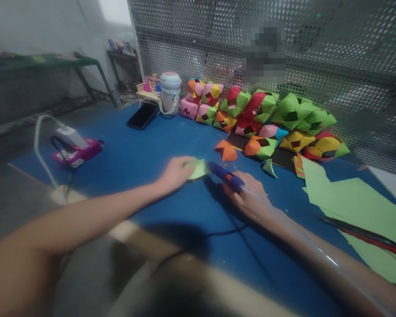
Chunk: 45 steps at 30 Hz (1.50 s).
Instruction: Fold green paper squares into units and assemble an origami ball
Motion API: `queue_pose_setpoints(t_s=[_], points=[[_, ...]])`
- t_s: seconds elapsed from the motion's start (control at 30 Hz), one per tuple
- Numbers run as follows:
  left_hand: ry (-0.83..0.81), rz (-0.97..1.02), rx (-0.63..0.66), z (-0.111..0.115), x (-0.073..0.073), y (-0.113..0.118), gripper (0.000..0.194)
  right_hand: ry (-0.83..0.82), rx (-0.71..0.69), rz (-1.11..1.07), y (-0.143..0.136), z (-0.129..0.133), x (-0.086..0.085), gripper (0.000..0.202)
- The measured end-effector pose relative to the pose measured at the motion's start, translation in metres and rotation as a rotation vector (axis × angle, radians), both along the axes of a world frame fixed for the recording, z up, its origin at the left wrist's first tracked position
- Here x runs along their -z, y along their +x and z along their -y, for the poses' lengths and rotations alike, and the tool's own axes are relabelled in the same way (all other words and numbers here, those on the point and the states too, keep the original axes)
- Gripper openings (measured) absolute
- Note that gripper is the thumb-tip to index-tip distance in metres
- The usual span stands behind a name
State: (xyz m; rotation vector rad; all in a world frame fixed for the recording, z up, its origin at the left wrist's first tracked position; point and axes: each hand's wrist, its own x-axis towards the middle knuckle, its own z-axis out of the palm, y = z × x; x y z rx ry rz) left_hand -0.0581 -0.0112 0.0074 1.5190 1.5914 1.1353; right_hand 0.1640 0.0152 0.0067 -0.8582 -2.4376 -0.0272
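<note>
Head view: pinching small green paper piece [199,169] with left fingers [181,161], just ahead of plastic glue gun [221,172]; gripping that with right fingers [231,194]. Beyond glue gun: folded orange piece [227,151], faceted paper modules [231,105], perforated panel [191,39]. Right: flat green sheets [356,198].

Both arms [95,220] are stretched from the near corners, the left hand [177,172] pinched, the right hand [252,186] curled.

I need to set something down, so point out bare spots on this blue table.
The widest bare patch lies between the purple block, the black phone and the left hand. It continues right toward the orange paper piece. Crowding: folded-paper models line the mesh, and green sheets spread at right.
</note>
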Motion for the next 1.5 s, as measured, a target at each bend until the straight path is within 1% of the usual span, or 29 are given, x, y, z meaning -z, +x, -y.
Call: queue_pose_setpoints(t_s=[0.13,0.27,0.5,0.63,0.73,0.83,0.93,1.0,1.13,1.2,1.27,1.33,1.43,1.5], points=[[0.030,-0.063,0.021,-0.0004,0.0008,-0.0011,0.018,0.034,-0.017,0.023,0.0007,-0.0002,-0.0004,0.026],[0.021,-0.077,0.022,-0.0005,0.0014,-0.0017,0.017,0.058,-0.026,0.015,0.0008,-0.0003,-0.0003,0.028],[0.039,-0.089,0.040,-0.0004,0.0004,-0.0016,0.018,0.035,-0.001,0.056,0.0012,-0.0002,-0.0014,0.026],[0.042,-0.092,0.036,-0.0002,0.0004,-0.0014,0.018,0.060,-0.020,0.056,0.0017,0.0005,-0.0041,0.028],[0.050,-0.106,0.033,0.0003,-0.0002,-0.0012,0.017,0.037,-0.013,0.063,0.0017,0.0001,-0.0043,0.029],[0.022,-0.092,0.030,0.0005,-0.0007,-0.0013,0.017,0.015,0.008,0.074,0.0019,-0.0010,-0.0038,0.027],[0.038,-0.087,0.017,-0.0002,-0.0003,-0.0015,0.016,0.025,0.012,0.066,0.0026,-0.0016,-0.0046,0.026],[0.039,-0.066,0.011,-0.0010,0.0006,-0.0017,0.016,0.041,0.000,0.052,0.0029,-0.0012,-0.0057,0.026],[-0.007,0.029,0.013,-0.0020,0.0022,-0.0016,0.015,0.069,-0.038,0.013,0.0018,0.0010,-0.0075,0.028],[0.000,0.044,0.020,-0.0016,0.0024,-0.0013,0.015,0.074,-0.055,0.014,0.0009,0.0021,-0.0076,0.028],[0.005,0.036,0.024,-0.0011,0.0023,-0.0009,0.015,0.053,-0.057,0.022,0.0010,0.0023,-0.0072,0.028],[-0.019,0.065,0.013,-0.0011,0.0023,-0.0002,0.014,-0.004,-0.035,0.018,0.0022,0.0014,-0.0062,0.026],[-0.069,0.207,-0.024,-0.0022,0.0018,0.0019,0.011,-0.131,0.018,-0.015,0.0044,-0.0026,-0.0034,0.025],[-0.101,0.329,-0.029,-0.0027,0.0007,0.0046,0.009,-0.226,0.057,-0.068,0.0039,-0.0071,-0.0009,0.028]])
